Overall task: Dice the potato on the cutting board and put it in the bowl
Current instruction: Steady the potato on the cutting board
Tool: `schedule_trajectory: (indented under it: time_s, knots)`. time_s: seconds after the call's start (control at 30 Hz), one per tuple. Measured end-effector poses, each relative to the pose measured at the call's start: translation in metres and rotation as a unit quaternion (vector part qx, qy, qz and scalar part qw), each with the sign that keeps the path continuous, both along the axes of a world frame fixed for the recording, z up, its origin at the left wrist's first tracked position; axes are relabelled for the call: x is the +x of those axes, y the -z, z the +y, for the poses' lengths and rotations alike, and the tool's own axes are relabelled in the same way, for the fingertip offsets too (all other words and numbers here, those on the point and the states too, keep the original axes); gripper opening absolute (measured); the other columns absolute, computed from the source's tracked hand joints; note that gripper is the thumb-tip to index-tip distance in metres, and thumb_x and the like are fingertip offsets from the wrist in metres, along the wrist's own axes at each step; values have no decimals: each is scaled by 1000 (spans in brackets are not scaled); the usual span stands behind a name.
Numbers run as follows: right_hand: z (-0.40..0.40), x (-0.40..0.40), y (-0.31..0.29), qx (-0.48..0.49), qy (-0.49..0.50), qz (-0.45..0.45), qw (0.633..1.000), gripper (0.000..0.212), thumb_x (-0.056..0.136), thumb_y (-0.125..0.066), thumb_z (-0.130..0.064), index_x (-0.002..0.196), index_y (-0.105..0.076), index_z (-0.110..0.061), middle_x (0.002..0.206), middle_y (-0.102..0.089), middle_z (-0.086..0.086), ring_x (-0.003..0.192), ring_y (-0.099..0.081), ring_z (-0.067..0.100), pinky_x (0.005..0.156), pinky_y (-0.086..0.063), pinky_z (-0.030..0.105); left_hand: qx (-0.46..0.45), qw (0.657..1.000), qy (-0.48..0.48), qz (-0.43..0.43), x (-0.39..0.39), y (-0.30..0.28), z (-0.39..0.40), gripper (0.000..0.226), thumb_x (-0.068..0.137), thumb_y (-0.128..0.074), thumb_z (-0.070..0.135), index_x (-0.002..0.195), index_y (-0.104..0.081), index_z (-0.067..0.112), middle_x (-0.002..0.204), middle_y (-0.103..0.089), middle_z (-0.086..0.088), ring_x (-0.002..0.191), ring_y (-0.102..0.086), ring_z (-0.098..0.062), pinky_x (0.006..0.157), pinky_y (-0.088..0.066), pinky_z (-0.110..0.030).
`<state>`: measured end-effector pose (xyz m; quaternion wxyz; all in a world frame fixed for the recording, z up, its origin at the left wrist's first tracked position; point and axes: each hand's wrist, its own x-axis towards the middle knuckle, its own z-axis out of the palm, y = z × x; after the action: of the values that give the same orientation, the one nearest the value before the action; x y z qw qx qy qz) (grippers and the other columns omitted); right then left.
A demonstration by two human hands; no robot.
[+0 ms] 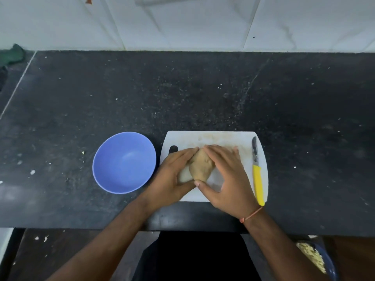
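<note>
Potato (199,167) uncut, your left hand (172,175) and right hand (227,175) grip it on cutting board (223,138); knife (257,173) untouched, bowl (123,162) empty; all dicing ahead.

Two bare forearms, no sleeves in view, thin orange-red thread bracelet (251,215) around right wrist, dark garment (199,258) covering torso below.
</note>
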<state>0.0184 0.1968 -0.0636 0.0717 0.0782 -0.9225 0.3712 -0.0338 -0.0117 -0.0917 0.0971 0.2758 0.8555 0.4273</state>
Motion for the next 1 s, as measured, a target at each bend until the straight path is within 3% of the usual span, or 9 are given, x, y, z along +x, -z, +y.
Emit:
schedule_trajectory:
  time_s: [0.17,0.3,0.4,0.57,0.73,0.83,1.0]
  knots:
    - [3,4,13,-38,3,16,999,82,81,-87,-37,151,-47,-19,150,-47,-10,145,-41,18,123,-11,65,-2,1000,13,28,3,5,-2,87,90,-84,38,163,-40,19,160,-46,9,149,-43,-14,123,-29,-24]
    - [3,14,21,-76,-9,11,997,83,82,-86,-38,153,-45,-27,149,-46,-14,146,-39,24,118,-25,66,-5,999,32,31,6,5,-8,87,88,-85,42,162,-41,24,159,-46,16,148,-42,-10,121,-36,-26]
    - [2,28,25,-63,-19,26,997,83,81,-88,-40,152,-46,-31,148,-47,-17,145,-39,20,119,-27,61,-8,998,45,38,15,7,-15,88,86,-83,48,161,-41,28,154,-48,21,147,-43,-11,117,-41,-31]
    - [2,39,31,-44,-35,44,997,83,79,-89,-40,150,-48,-34,145,-49,-20,142,-39,7,119,-36,39,-12,995,45,91,28,20,-20,88,88,-85,43,162,-39,27,154,-50,17,144,-45,-8,121,-39,-35]
    - [6,39,37,-47,-45,56,996,83,78,-87,-48,150,-48,-34,148,-50,-18,143,-39,4,119,-38,39,-8,993,33,115,35,19,-18,87,91,-83,40,163,-38,23,155,-50,11,138,-49,-3,115,-39,-19]
    - [6,43,33,-59,-46,47,996,87,74,-82,-58,151,-48,-36,148,-49,-18,143,-39,4,119,-38,39,-6,994,27,107,42,17,-18,88,92,-82,42,164,-36,24,157,-49,9,137,-51,-4,116,-42,-24]
    - [11,47,28,-58,-64,20,996,83,80,-88,-41,152,-47,-37,150,-46,-21,144,-37,0,121,-36,37,-12,994,19,111,50,18,-17,90,92,-80,46,166,-33,26,161,-46,10,139,-49,-4,118,-42,-30]
